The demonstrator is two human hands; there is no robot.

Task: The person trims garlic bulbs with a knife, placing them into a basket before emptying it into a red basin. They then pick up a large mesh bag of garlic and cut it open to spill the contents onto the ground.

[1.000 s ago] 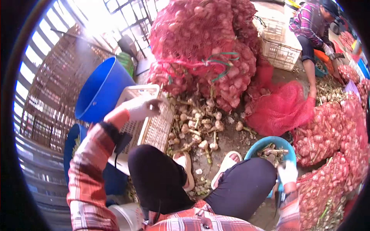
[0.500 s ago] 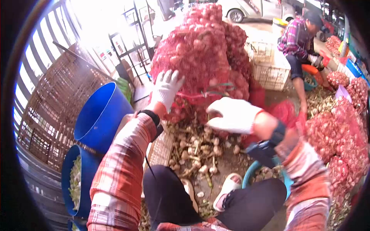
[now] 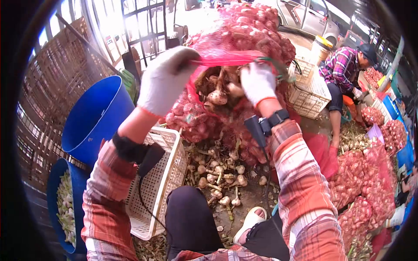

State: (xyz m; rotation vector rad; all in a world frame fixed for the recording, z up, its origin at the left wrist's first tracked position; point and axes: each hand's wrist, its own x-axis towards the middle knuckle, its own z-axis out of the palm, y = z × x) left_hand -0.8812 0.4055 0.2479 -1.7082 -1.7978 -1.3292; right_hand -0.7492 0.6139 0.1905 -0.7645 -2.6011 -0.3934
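Note:
Both my hands wear white gloves and pull at the mouth of a red mesh bag [image 3: 233, 56] full of garlic. My left hand [image 3: 167, 80] grips the left side of the mouth, its fingers partly in shadow. At the right side, my right hand [image 3: 258, 83] is closed on the mesh edge beside a green tie. Between them the bag gapes toward me, showing garlic bulbs [image 3: 219, 95] with stems inside. Below the bag, loose garlic [image 3: 222, 172] with stalks lies on the ground before my feet.
A white perforated crate [image 3: 172, 174] stands by my left leg. Farther left are a large blue bucket [image 3: 93, 117] and a blue tub [image 3: 78, 187] holding trimmings. At right, a co-worker [image 3: 346, 69] sits near white crates [image 3: 309, 95] and filled mesh bags [image 3: 357, 174].
My hands were apart and open in front of the bag; now both hold its mouth, which is stretched open with garlic showing. My view has shifted, bringing the white crate more into sight.

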